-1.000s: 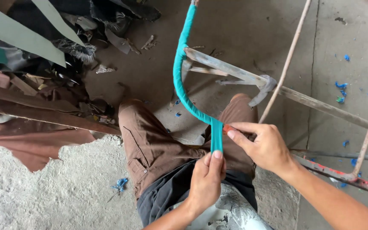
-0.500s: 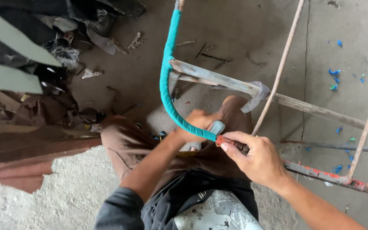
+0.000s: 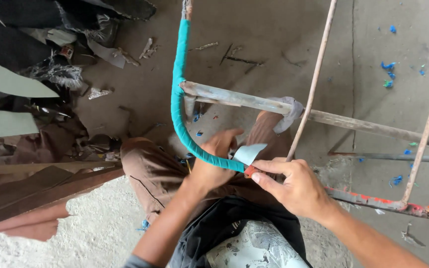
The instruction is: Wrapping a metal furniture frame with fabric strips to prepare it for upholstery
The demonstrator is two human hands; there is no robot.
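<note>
Seated person, head view looking down at lap. Curved metal rod wrapped in teal tape (image 3: 178,114) runs from the top of frame down to the hands over the brown trousers (image 3: 150,168). Left hand (image 3: 214,166) is closed around the rod's lower bend, thumb up beside a loose pale-blue flap of tape (image 3: 249,153). Right hand (image 3: 294,186) pinches the rod's bare orange-red tip (image 3: 249,171) between thumb and fingers.

Step in hand, as a judgement: wrapping the last stretch of tape at the rod's end. Next move likely calls for keeping the flap taut, turning it around the tip, right hand steadying the rod.

Rusty metal frame bars (image 3: 234,99) cross behind, a grey rag (image 3: 286,114) knotted on one. Blue scraps (image 3: 387,67) lie on the concrete floor (image 3: 274,39).

Hard to tell: the tape roll, if any, is hidden; left fingertips hidden behind the rod; rod top cut off by the frame edge.
</note>
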